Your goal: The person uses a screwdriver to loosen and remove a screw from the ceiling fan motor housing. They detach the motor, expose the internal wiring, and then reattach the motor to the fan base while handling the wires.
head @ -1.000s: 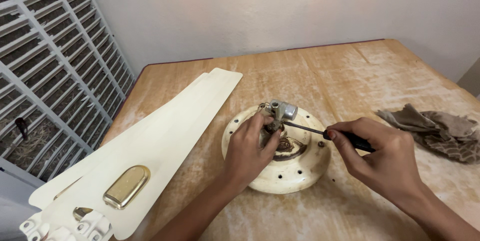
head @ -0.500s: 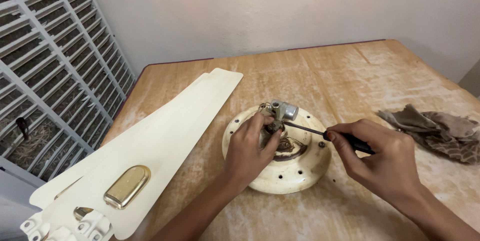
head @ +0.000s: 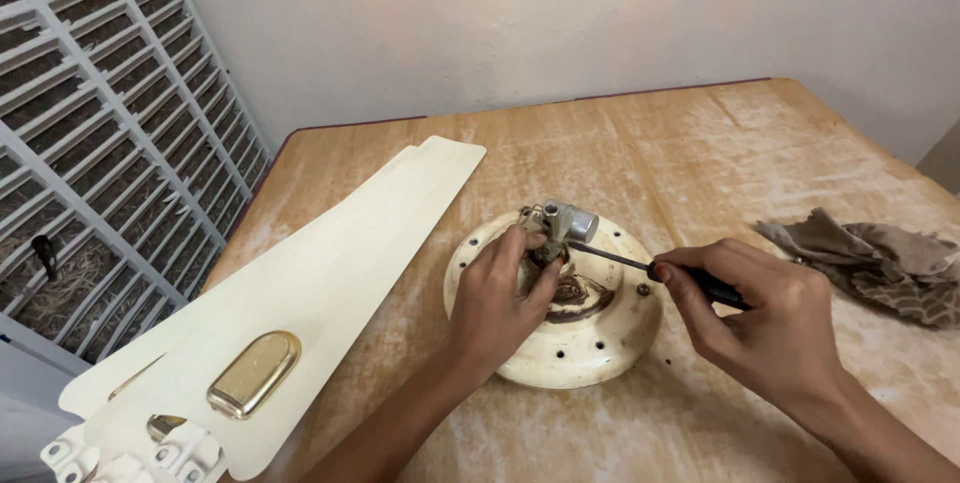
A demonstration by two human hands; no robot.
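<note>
A wooden table (head: 700, 143) was covered at its left by cream fan blades (head: 300, 273). A round cream motor housing (head: 600, 343) lay at the centre. Its metal hub (head: 565, 223) was gripped by the left hand (head: 500, 303). A screwdriver (head: 640, 263) was clasped in the right hand (head: 760, 313), tip at the hub.

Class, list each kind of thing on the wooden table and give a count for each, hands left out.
Cream fan blades, stacked, as far as visible: 2
Round cream fan plate: 1
Screwdriver: 1
Crumpled brown cloth: 1
Total: 5
</note>
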